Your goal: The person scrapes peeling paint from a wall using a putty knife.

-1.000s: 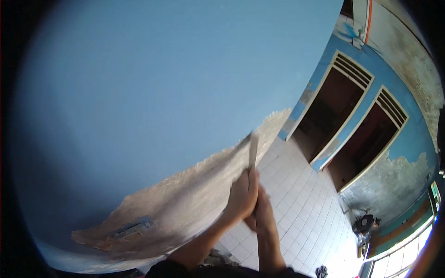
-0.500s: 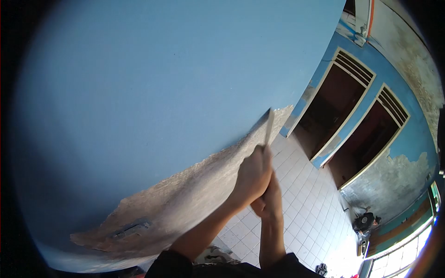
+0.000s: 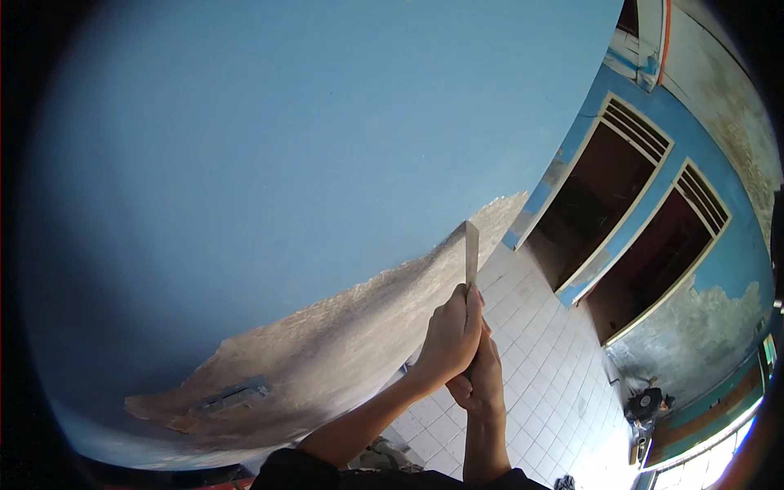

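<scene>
Both my hands are wrapped around the handle of a scraper (image 3: 472, 255) with a flat metal blade. My left hand (image 3: 452, 333) is closed higher up, near the base of the blade. Lower down and partly behind it, my right hand (image 3: 485, 374) is closed on the same tool. The handle is mostly hidden by my fingers. The blade points up, its tip at the upper border of a bare, rough plaster patch (image 3: 351, 327) on the blue painted wall (image 3: 310, 163). Whether the tip touches the wall I cannot tell.
A wall box (image 3: 237, 395) sits in the bare patch at lower left. Beyond the wall's edge lies a white tiled floor (image 3: 531, 335). Two dark doorways (image 3: 592, 192) stand in a peeling blue wall. Dark objects (image 3: 645, 404) lie on the floor at far right.
My hands and the scraper have moved down, and the blade tip has dropped from the blue paint's edge beside the patch. The view has shifted slightly.
</scene>
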`<act>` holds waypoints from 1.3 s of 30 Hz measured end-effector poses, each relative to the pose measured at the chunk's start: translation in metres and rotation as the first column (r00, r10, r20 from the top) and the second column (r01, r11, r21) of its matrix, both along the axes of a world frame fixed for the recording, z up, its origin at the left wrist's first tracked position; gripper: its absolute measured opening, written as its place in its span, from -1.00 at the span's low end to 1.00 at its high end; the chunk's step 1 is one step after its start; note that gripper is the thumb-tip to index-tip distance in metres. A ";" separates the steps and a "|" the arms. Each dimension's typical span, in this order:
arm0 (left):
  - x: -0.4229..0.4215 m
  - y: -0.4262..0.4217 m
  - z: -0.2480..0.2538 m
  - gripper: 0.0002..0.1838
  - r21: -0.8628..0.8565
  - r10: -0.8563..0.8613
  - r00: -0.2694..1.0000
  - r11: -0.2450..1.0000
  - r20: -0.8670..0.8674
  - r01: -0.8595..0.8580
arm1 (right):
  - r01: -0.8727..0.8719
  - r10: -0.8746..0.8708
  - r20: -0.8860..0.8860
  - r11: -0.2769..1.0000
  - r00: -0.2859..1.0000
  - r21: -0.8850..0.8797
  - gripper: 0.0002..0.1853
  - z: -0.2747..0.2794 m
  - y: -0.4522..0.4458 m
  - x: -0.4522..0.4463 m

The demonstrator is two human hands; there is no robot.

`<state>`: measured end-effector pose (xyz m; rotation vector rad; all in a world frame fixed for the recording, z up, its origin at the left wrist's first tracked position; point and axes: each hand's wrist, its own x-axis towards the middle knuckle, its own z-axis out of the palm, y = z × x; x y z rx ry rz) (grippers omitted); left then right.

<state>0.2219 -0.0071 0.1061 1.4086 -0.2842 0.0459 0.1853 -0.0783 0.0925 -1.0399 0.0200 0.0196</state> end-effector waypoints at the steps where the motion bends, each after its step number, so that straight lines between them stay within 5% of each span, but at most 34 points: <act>1: -0.003 -0.001 -0.005 -0.66 0.015 0.014 0.999 1.000 0.030 -0.014 | -0.330 0.297 0.201 0.930 0.934 0.161 -0.56 -0.007 -0.010 0.003; 2: -0.004 -0.002 -0.008 -0.66 0.025 0.028 0.997 0.999 0.070 -0.030 | -0.330 0.297 0.200 0.930 0.934 0.162 -0.56 -0.015 -0.010 -0.004; 7: -0.012 0.003 -0.023 -0.61 0.067 0.095 0.988 0.992 0.124 -0.104 | 0.198 -0.200 -0.058 0.979 0.978 -0.041 -0.53 -0.016 0.019 -0.002; 9: 0.012 0.006 -0.002 -0.61 0.189 0.097 0.994 0.976 0.058 -0.106 | 0.149 -0.151 -0.038 0.988 0.988 -0.049 -0.52 -0.003 0.015 0.017; 11: 0.031 -0.007 0.027 -0.62 0.206 0.070 0.991 0.974 0.118 -0.093 | -0.288 0.254 0.161 0.924 0.954 0.251 -0.52 0.012 -0.012 0.031; 13: 0.031 -0.015 0.030 -0.63 0.202 0.059 0.988 0.975 0.145 -0.088 | -0.222 0.191 0.131 0.928 0.973 0.300 -0.52 0.024 -0.009 0.025; 15: 0.014 -0.022 0.002 -0.66 0.136 0.071 0.969 0.985 0.238 -0.106 | 0.217 -0.203 -0.091 0.954 0.975 0.205 -0.54 0.013 0.000 0.011; 16: -0.004 -0.015 0.002 -0.66 0.111 0.046 0.990 0.992 0.131 -0.061 | 0.355 -0.333 -0.154 0.923 0.930 0.149 -0.55 0.007 0.000 0.002; 20: -0.001 -0.007 -0.009 -0.62 0.046 0.076 0.995 0.996 0.058 -0.078 | 0.105 -0.102 0.030 0.988 0.994 -0.113 -0.60 -0.005 -0.003 -0.003; 23: 0.031 -0.012 0.035 -0.58 0.172 0.101 0.987 0.978 0.124 -0.122 | 0.039 -0.039 -0.063 0.999 0.997 -0.003 -0.57 0.022 -0.009 0.029; 26: 0.031 -0.022 0.034 -0.60 0.161 0.091 0.978 0.979 0.190 -0.123 | -0.277 0.234 0.199 0.932 0.952 0.232 -0.52 0.027 -0.019 0.031; 27: 0.024 -0.025 0.022 -0.61 0.121 0.092 0.974 0.985 0.208 -0.119 | 0.028 -0.037 0.057 0.988 0.998 0.151 -0.50 0.022 -0.005 0.021; 29: -0.002 -0.016 -0.004 -0.61 0.038 0.055 0.986 0.997 0.157 -0.062 | 0.214 -0.214 0.015 0.976 0.977 -0.036 -0.49 0.000 -0.002 0.001; 31: -0.029 -0.004 -0.032 -0.65 -0.047 0.010 0.999 0.999 0.054 -0.007 | 0.014 -0.011 0.016 0.988 1.000 -0.153 -0.50 -0.022 -0.008 -0.027; 34: -0.034 0.001 -0.056 -0.65 -0.034 0.211 0.955 0.977 0.208 -0.208 | -0.099 0.100 -0.008 0.976 0.995 -0.192 -0.46 -0.021 -0.002 -0.021; 37: -0.006 0.007 -0.010 -0.67 -0.070 0.067 0.998 0.995 0.015 -0.066 | -0.071 0.079 0.075 0.991 0.994 -0.109 -0.49 -0.007 0.007 -0.002; 39: -0.001 0.005 0.008 -0.66 -0.043 0.034 0.998 0.999 0.051 -0.032 | -0.061 0.069 0.097 0.995 0.993 -0.076 -0.50 -0.001 0.003 0.001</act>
